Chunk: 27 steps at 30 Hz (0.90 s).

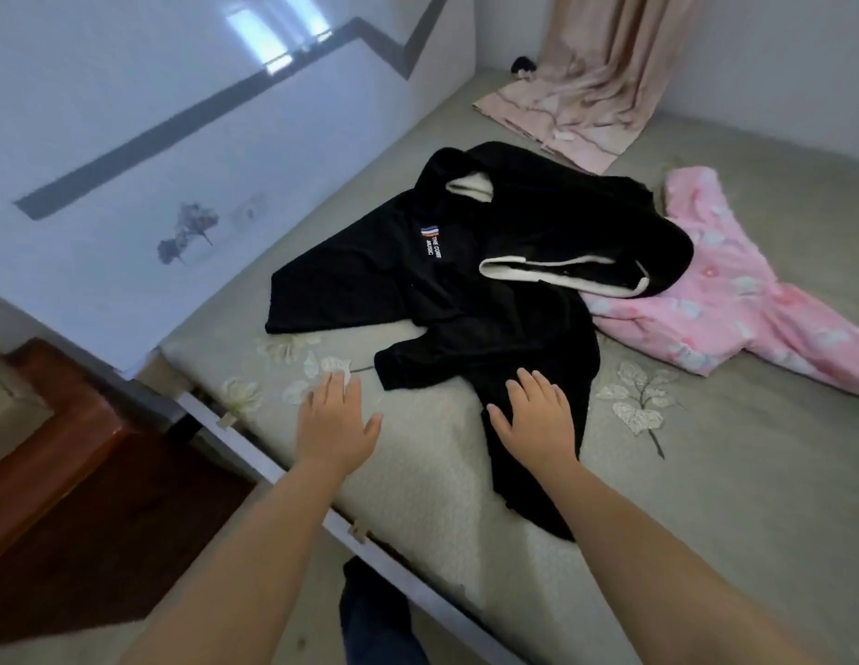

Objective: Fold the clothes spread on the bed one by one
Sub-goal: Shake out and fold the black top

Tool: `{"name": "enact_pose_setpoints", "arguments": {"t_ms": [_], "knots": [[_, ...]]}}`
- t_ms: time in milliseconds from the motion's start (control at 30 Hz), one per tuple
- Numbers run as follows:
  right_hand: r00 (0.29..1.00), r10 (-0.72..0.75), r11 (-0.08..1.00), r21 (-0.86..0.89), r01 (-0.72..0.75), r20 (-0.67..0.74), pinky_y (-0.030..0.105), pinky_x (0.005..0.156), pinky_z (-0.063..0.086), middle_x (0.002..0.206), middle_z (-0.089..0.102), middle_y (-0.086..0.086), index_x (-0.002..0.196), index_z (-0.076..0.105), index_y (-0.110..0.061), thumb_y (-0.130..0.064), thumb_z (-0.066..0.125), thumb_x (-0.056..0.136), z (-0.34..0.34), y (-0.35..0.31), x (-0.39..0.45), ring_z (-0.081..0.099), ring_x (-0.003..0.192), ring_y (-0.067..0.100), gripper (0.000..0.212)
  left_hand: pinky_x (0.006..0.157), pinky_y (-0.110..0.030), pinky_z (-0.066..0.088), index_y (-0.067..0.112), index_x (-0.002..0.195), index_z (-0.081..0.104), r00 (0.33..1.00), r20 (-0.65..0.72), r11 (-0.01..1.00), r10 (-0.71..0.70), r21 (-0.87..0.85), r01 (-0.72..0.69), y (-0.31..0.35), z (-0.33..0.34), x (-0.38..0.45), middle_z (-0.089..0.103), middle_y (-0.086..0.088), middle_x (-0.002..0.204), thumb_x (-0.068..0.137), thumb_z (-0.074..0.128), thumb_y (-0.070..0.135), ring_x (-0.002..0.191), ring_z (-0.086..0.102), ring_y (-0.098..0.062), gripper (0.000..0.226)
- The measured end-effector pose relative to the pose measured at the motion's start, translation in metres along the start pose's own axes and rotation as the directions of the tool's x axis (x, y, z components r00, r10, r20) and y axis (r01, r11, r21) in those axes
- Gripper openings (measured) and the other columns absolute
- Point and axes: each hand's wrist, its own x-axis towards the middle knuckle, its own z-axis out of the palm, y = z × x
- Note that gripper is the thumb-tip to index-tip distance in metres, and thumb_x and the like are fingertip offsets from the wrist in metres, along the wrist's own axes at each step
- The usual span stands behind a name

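A black hooded jacket (489, 280) with white lining and a small chest logo lies crumpled in the middle of the grey-green bed (705, 496). One long black sleeve or hem trails toward the near edge. My right hand (537, 419) lies flat with straight fingers over that trailing part. Left of it, my left hand (338, 422) is flat with fingers straight over the bare bedsheet, just off the jacket's edge. A pink patterned garment (734, 300) is spread to the right, partly under the jacket's hood.
A beige curtain (585, 79) drapes onto the far end of the bed. A glossy white headboard or wall panel (154, 136) runs along the left side. The bed's near edge and frame (254, 453) cross diagonally, with brown floor (58, 472) beyond it.
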Motion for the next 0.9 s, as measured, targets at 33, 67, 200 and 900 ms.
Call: {"name": "enact_pose_setpoints", "arguments": {"t_ms": [33, 67, 200, 900], "knots": [[0.999, 0.047, 0.999, 0.004, -0.047, -0.026, 0.048, 0.104, 0.033, 0.129, 0.053, 0.021, 0.116, 0.059, 0.002, -0.030, 0.062, 0.085, 0.009, -0.004, 0.018, 0.046, 0.125, 0.035, 0.045, 0.112, -0.037, 0.018, 0.007, 0.140, 0.027, 1.000, 0.013, 1.000, 0.022, -0.008, -0.022, -0.011, 0.005, 0.028, 0.025, -0.013, 0.148, 0.092, 0.039, 0.043, 0.138, 0.019, -0.025, 0.061], [0.994, 0.106, 0.994, 0.009, -0.106, -0.042, 0.051, 0.097, 0.040, 0.120, 0.059, 0.024, 0.108, 0.064, 0.005, -0.025, 0.070, 0.079, 0.018, -0.007, 0.036, 0.053, 0.117, 0.039, 0.042, 0.111, -0.037, 0.018, 0.007, 0.139, 0.028, 0.998, 0.031, 0.999, 0.045, -0.021, -0.045, -0.021, 0.012, 0.056, 0.027, -0.013, 0.147, 0.092, 0.039, 0.043, 0.138, 0.020, -0.025, 0.060], [0.948, 0.314, 0.949, -0.041, -0.312, 0.050, 0.042, 0.107, 0.029, 0.135, 0.050, 0.015, 0.123, 0.056, -0.003, -0.035, 0.056, 0.088, 0.061, -0.019, 0.108, 0.040, 0.131, 0.029, 0.047, 0.111, -0.037, 0.018, 0.007, 0.138, 0.030, 0.984, 0.103, 0.989, 0.143, -0.051, -0.138, -0.055, 0.049, 0.163, 0.030, -0.012, 0.146, 0.091, 0.040, 0.044, 0.137, 0.021, -0.025, 0.061], [0.832, 0.553, 0.824, -0.123, -0.553, -0.039, 0.042, 0.110, 0.020, 0.147, 0.032, 0.010, 0.139, 0.034, -0.010, -0.035, 0.045, 0.094, 0.182, 0.027, 0.357, 0.028, 0.135, 0.027, 0.053, 0.101, -0.054, 0.026, -0.006, 0.123, 0.051, 0.942, 0.177, 0.947, 0.285, -0.205, -0.248, -0.098, 0.204, 0.321, 0.046, -0.028, 0.132, 0.090, 0.002, 0.059, 0.125, 0.043, -0.040, 0.088]]}}
